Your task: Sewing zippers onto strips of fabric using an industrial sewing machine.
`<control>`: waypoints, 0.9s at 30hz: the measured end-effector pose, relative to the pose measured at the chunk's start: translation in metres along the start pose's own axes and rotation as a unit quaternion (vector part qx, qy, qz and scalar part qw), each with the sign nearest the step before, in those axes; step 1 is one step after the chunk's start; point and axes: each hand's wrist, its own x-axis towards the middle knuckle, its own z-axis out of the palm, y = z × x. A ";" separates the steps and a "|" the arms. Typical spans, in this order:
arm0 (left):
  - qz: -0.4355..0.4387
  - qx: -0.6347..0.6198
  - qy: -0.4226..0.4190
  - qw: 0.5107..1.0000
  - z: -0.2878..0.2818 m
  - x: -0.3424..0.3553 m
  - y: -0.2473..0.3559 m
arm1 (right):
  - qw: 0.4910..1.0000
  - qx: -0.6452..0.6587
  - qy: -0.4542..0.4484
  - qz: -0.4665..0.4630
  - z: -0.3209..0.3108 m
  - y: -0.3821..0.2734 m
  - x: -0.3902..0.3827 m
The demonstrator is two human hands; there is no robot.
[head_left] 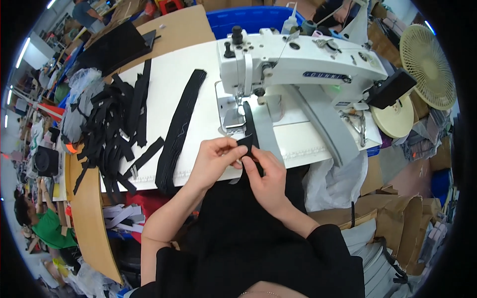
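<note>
My left hand (217, 160) is nearly closed, thumb and forefinger pinching the black fabric strip (250, 123) at the near edge of the table (203, 109). My right hand (269, 178) meets it from the other side, its thumb and fingers also drawn together on the strip, with the two sets of fingertips almost touching. From my fingers the strip runs away from me to the needle area of the white sewing machine (308, 67); whether it lies under the presser foot I can't tell.

A grey band (268, 134) lies just to the right of the strip, and a thicker grey piece (325, 124) slants down farther right. Left of my hands is a neat bundle of black strips (180, 131), and beyond it a tangled heap of black strips (109, 119). The machine's head stands directly ahead of my hands. Behind it are a blue bin (233, 19) and a squeeze bottle (290, 24); a cream fan (427, 67) stands at the far right.

The machine's arm carries a dark nameplate (325, 77) with pale lettering, and ruler markings (308, 152) run along the table's front edge.
</note>
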 end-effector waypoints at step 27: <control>0.028 -0.068 0.022 0.997 0.012 0.013 -0.025 | 0.987 0.049 -0.060 0.144 -0.008 0.006 0.005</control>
